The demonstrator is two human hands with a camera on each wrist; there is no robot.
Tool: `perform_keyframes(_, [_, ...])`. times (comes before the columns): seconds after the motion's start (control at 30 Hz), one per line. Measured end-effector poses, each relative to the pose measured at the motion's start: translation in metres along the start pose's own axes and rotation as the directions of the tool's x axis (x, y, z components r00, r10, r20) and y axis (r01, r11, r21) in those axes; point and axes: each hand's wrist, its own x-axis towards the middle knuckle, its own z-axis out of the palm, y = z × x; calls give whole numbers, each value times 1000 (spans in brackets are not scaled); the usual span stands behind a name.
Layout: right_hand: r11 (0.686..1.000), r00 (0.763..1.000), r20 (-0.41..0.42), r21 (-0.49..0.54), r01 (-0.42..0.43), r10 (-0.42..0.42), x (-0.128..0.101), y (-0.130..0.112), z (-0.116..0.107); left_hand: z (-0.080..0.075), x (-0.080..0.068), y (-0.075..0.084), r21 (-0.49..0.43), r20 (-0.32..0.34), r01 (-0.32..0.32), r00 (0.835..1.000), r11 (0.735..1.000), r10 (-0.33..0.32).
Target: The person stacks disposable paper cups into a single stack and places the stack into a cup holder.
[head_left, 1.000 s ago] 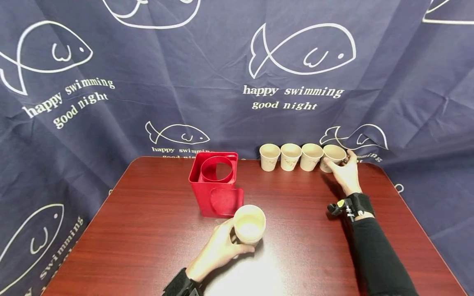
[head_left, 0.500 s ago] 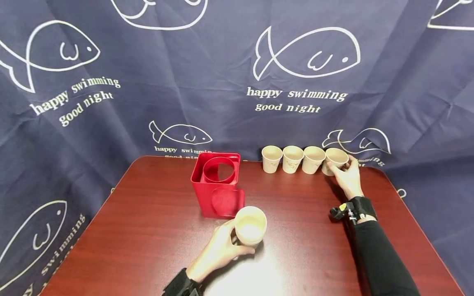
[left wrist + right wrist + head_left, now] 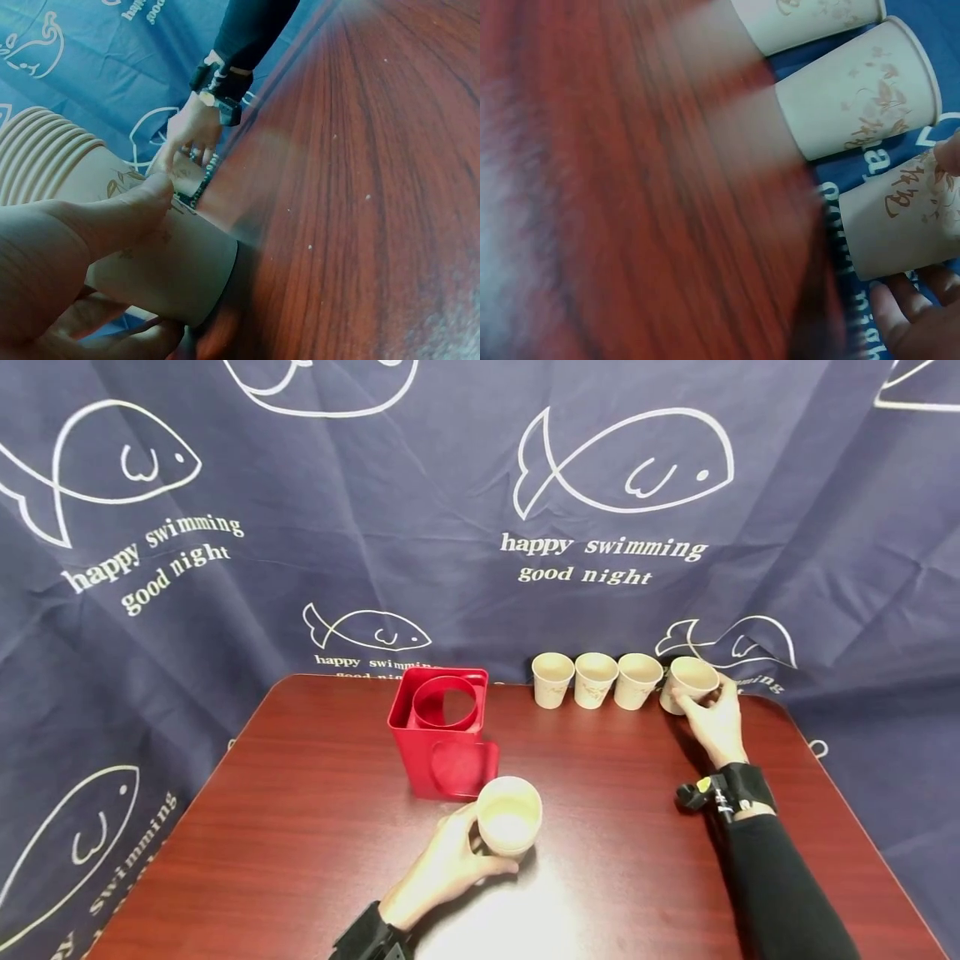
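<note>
At the front middle of the table, my left hand (image 3: 446, 864) grips a stack of paper cups (image 3: 510, 818) with the mouths facing up. Several nested rims (image 3: 45, 154) show in the left wrist view, and the thumb lies along the lowest cup's printed wall. Toward the back right, my right hand (image 3: 712, 722) holds a single paper cup (image 3: 686, 685) between thumb and fingers. That cup (image 3: 900, 221) has a brown printed pattern and stands a little apart from its neighbour (image 3: 637, 683) in the row.
Two more upright paper cups, one leftmost (image 3: 552, 683) and one beside it (image 3: 595, 683), complete the row along the back edge. Left of them stands a red square container (image 3: 416, 760) with a round ring inside its top. A blue fish-print curtain (image 3: 450, 527) hangs behind the wooden table (image 3: 300, 810).
My right hand has shifted the end cup slightly right, widening the gap to the neighbouring cup. My left hand keeps its hold on the stack, and the head view has moved slightly.
</note>
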Motion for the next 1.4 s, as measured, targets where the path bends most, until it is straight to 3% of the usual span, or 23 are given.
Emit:
perform_keyframes(0.33, [994,995,-11,12,104,-104,-29,-25,-26,-1,-1,1,6,-5,4,1000,1000,-4])
perform_keyframes(0.6, [971,979,37,145,193,-200,-56,-52,-40,-2,-1,1,14,-14,-11,1000,1000,11])
perform_keyframes(0.77, [956,963,64,153,251,-263,-74,-75,-45,-2,-2,2,11,-13,-8,1000,1000,8])
perform_keyframes(0.87, [932,949,96,243,269,-299,-87,-90,-46,-3,-2,2,10,-11,-7,1000,1000,7])
perform_keyframes(1.03, [846,890,174,427,318,-422,-112,-117,-41,-2,-1,1,0,-9,-15,1000,1000,15])
perform_keyframes(1.3, [791,745,341,467,395,-573,-145,-146,-25,-2,0,0,16,-12,-24,1000,1000,25])
perform_keyframes(1.4, [793,695,405,442,420,-594,-156,-155,-19,-2,0,0,11,-12,-25,1000,1000,25])
